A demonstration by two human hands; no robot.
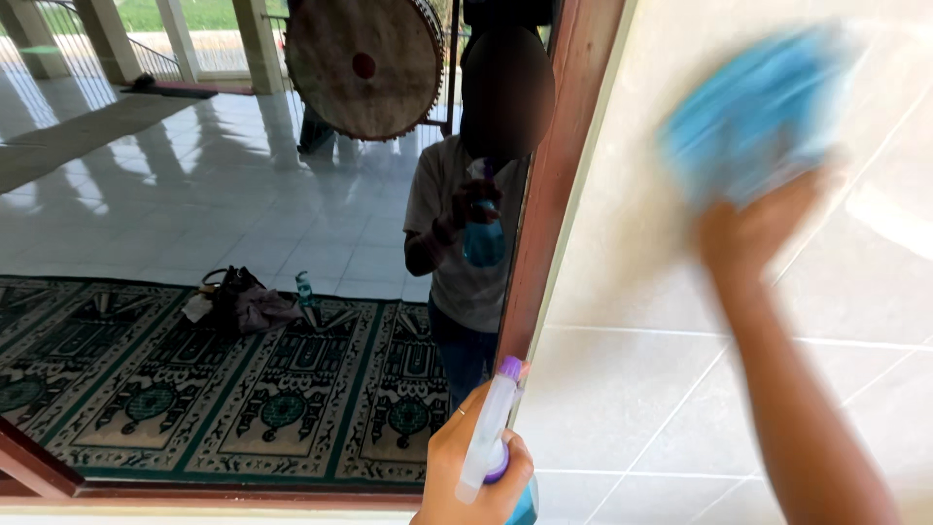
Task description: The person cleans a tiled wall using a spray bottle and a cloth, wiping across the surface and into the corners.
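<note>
**Wiping tiles beside the mirror**

Gripping a spray bottle near the bottom edge, the left hand is closed round it. Farther up right, the blurred right hand presses a blue cloth against the tiled wall; no streaks or wet patches show what remains.

**op_remote:** from my view, my left hand sits bottom centre with the spray bottle in it, right below the wooden frame. Mirror is left of that frame.

**tilewatch:** and the right side?

**op_remote:** tiled wall right of the frame, my right hand up on it, cloth above the hand against the tiles. In the reflection, a bag lies on the carpet.
</note>
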